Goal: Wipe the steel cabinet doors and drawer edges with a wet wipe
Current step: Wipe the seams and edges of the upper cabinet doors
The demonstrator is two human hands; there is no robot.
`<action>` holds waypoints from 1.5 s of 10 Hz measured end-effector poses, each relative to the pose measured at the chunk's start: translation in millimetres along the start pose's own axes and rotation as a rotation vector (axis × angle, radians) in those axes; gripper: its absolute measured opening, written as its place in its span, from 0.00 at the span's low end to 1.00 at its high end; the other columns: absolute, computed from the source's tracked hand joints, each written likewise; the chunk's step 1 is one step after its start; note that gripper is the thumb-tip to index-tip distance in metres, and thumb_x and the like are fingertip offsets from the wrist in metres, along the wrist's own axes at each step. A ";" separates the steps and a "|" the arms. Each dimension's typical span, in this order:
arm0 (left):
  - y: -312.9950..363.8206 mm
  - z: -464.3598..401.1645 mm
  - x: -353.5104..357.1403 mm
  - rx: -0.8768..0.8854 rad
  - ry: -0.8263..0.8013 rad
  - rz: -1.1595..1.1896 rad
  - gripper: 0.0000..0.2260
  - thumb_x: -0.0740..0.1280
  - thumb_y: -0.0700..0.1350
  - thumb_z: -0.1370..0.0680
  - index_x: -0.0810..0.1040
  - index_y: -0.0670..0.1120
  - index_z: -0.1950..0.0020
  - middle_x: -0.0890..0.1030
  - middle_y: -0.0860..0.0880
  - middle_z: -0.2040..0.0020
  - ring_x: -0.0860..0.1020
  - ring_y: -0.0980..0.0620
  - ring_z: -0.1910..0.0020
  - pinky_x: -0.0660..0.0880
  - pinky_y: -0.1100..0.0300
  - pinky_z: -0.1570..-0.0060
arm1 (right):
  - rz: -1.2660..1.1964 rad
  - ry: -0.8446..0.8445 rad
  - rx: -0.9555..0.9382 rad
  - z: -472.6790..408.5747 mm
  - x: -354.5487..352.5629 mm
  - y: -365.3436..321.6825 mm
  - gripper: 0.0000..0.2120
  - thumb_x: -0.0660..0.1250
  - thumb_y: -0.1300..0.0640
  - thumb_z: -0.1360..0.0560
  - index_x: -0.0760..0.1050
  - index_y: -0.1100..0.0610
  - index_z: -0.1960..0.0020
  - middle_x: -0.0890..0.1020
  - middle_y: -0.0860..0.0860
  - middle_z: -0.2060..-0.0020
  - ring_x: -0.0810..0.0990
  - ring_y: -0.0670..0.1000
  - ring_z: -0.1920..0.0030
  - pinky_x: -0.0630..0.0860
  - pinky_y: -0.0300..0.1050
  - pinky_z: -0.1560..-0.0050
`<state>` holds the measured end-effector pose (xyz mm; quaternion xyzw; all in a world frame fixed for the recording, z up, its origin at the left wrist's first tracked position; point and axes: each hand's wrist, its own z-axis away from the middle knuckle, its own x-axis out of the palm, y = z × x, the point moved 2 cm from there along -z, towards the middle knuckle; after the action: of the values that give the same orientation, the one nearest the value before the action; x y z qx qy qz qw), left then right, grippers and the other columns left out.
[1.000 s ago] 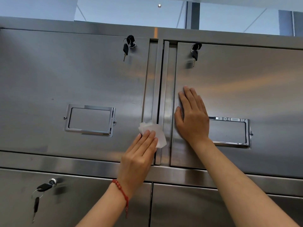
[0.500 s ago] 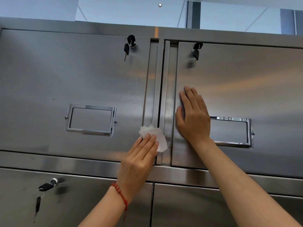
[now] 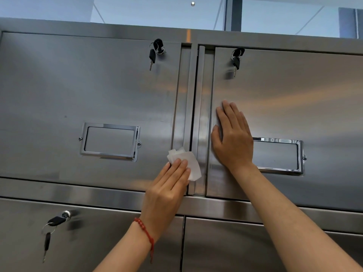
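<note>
A steel cabinet fills the view. Its upper left door [image 3: 88,95] and upper right door [image 3: 294,91] meet at a vertical centre strip [image 3: 193,107]. My left hand [image 3: 167,193], with a red bead bracelet on the wrist, presses a folded white wet wipe [image 3: 191,163] flat against the lower right edge of the left door, by the centre strip. My right hand [image 3: 232,138] lies flat with fingers together on the left edge of the right door, holding nothing.
Each upper door has a chrome label frame [image 3: 111,141] [image 3: 279,156] and a lock with hanging keys [image 3: 156,51] [image 3: 236,57]. A horizontal steel rail [image 3: 78,192] separates the lower doors; the lower left one has a key [image 3: 57,220] in its lock.
My left hand and the wipe have slid slightly down the left door's edge. My right hand has stayed where it was.
</note>
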<state>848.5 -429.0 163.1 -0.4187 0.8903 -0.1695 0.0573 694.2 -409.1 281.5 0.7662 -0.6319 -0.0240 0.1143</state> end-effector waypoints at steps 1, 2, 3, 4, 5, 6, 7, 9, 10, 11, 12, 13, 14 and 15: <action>1.1 0.2 0.7 -0.021 0.017 0.009 0.15 0.70 0.37 0.31 0.80 0.36 0.45 0.79 0.39 0.43 0.77 0.42 0.42 0.75 0.45 0.45 | -0.003 0.005 0.001 0.0 -0.1 0.5 0.21 0.62 0.63 0.26 0.71 0.67 0.34 0.71 0.63 0.34 0.68 0.61 0.31 0.64 0.57 0.31; 4.8 8.3 1.9 -0.029 0.018 0.015 0.15 0.70 0.38 0.30 0.80 0.37 0.44 0.79 0.39 0.42 0.77 0.42 0.41 0.75 0.45 0.44 | -0.007 -0.004 0.002 -0.1 -0.1 0.7 0.21 0.62 0.63 0.26 0.71 0.67 0.34 0.71 0.62 0.33 0.67 0.61 0.31 0.63 0.57 0.31; 5.5 13.3 1.8 -0.027 0.018 0.017 0.13 0.69 0.39 0.27 0.80 0.37 0.44 0.79 0.39 0.42 0.77 0.43 0.41 0.75 0.46 0.43 | -0.006 -0.002 0.002 -0.3 -0.3 0.6 0.21 0.62 0.63 0.26 0.71 0.67 0.34 0.71 0.62 0.33 0.67 0.61 0.31 0.63 0.57 0.31; 3.9 10.7 0.1 -0.013 0.024 0.010 0.12 0.65 0.41 0.25 0.80 0.37 0.44 0.79 0.39 0.42 0.77 0.43 0.41 0.75 0.46 0.44 | -0.008 0.000 0.002 -0.1 -0.2 0.6 0.21 0.62 0.63 0.26 0.71 0.66 0.34 0.71 0.62 0.33 0.67 0.61 0.31 0.63 0.56 0.31; 3.7 8.9 -0.5 -0.019 0.034 0.010 0.13 0.64 0.41 0.25 0.80 0.38 0.45 0.79 0.39 0.43 0.77 0.43 0.41 0.75 0.46 0.44 | -0.011 -0.002 0.008 0.0 -0.1 0.7 0.21 0.62 0.63 0.26 0.71 0.66 0.34 0.71 0.62 0.33 0.67 0.61 0.31 0.63 0.56 0.30; 6.8 14.4 -0.1 -0.033 0.037 0.019 0.12 0.64 0.41 0.25 0.80 0.38 0.44 0.79 0.40 0.43 0.77 0.44 0.41 0.74 0.46 0.43 | -0.010 -0.009 0.011 -0.1 0.0 1.1 0.21 0.62 0.62 0.26 0.70 0.66 0.33 0.70 0.62 0.33 0.67 0.61 0.30 0.62 0.56 0.30; 9.0 20.8 0.1 -0.038 0.034 0.030 0.13 0.69 0.40 0.27 0.80 0.38 0.44 0.79 0.40 0.43 0.76 0.44 0.41 0.74 0.47 0.43 | -0.015 -0.010 0.011 -0.3 0.3 1.3 0.21 0.62 0.63 0.26 0.70 0.66 0.33 0.70 0.62 0.33 0.67 0.61 0.30 0.62 0.56 0.30; 5.4 16.6 -1.1 -0.020 0.037 0.021 0.13 0.64 0.41 0.25 0.80 0.38 0.44 0.79 0.40 0.42 0.76 0.43 0.40 0.74 0.46 0.42 | -0.013 -0.008 0.008 0.1 0.7 1.3 0.21 0.61 0.62 0.26 0.70 0.66 0.33 0.70 0.62 0.33 0.66 0.61 0.30 0.62 0.56 0.30; 8.5 19.9 -1.7 -0.037 0.036 0.025 0.13 0.64 0.40 0.25 0.80 0.38 0.44 0.79 0.40 0.42 0.76 0.44 0.40 0.74 0.47 0.42 | -0.011 -0.002 0.004 0.2 0.4 1.0 0.21 0.61 0.62 0.26 0.70 0.66 0.34 0.70 0.62 0.33 0.67 0.61 0.31 0.62 0.56 0.30; 11.4 24.1 -2.6 -0.045 0.038 0.030 0.12 0.64 0.41 0.25 0.80 0.38 0.45 0.79 0.40 0.43 0.77 0.44 0.41 0.74 0.46 0.43 | -0.013 -0.003 0.005 0.0 0.3 1.2 0.21 0.62 0.62 0.26 0.71 0.66 0.34 0.70 0.62 0.33 0.67 0.61 0.31 0.63 0.57 0.30; 9.9 22.1 -4.2 -0.021 0.035 0.019 0.12 0.64 0.41 0.25 0.81 0.38 0.46 0.80 0.40 0.44 0.77 0.44 0.42 0.75 0.46 0.44 | -0.009 0.001 0.004 0.1 0.7 1.3 0.21 0.62 0.62 0.26 0.71 0.66 0.34 0.71 0.62 0.33 0.67 0.61 0.31 0.63 0.56 0.30; 8.1 18.6 -4.2 -0.023 0.039 0.015 0.12 0.64 0.41 0.25 0.81 0.38 0.46 0.80 0.40 0.44 0.77 0.44 0.42 0.75 0.47 0.43 | -0.005 0.009 -0.001 -0.1 1.1 1.5 0.21 0.62 0.63 0.26 0.71 0.66 0.34 0.71 0.62 0.33 0.67 0.61 0.31 0.63 0.56 0.31; 10.9 23.0 -1.6 -0.055 0.042 0.022 0.12 0.65 0.41 0.25 0.80 0.38 0.45 0.79 0.40 0.43 0.77 0.44 0.41 0.73 0.47 0.42 | -0.006 0.011 -0.002 0.2 1.0 1.5 0.21 0.62 0.63 0.26 0.71 0.66 0.34 0.71 0.62 0.33 0.67 0.61 0.31 0.63 0.56 0.31; 15.2 31.4 0.1 -0.065 0.043 0.029 0.13 0.71 0.39 0.28 0.80 0.38 0.45 0.79 0.41 0.42 0.77 0.44 0.41 0.72 0.47 0.41 | -0.012 0.006 0.003 0.1 0.7 1.7 0.21 0.62 0.63 0.26 0.71 0.66 0.34 0.71 0.62 0.33 0.67 0.61 0.31 0.63 0.56 0.31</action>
<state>845.1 -428.0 128.4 -0.4035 0.9024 -0.1485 0.0269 692.7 -410.2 281.8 0.7702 -0.6271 -0.0216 0.1147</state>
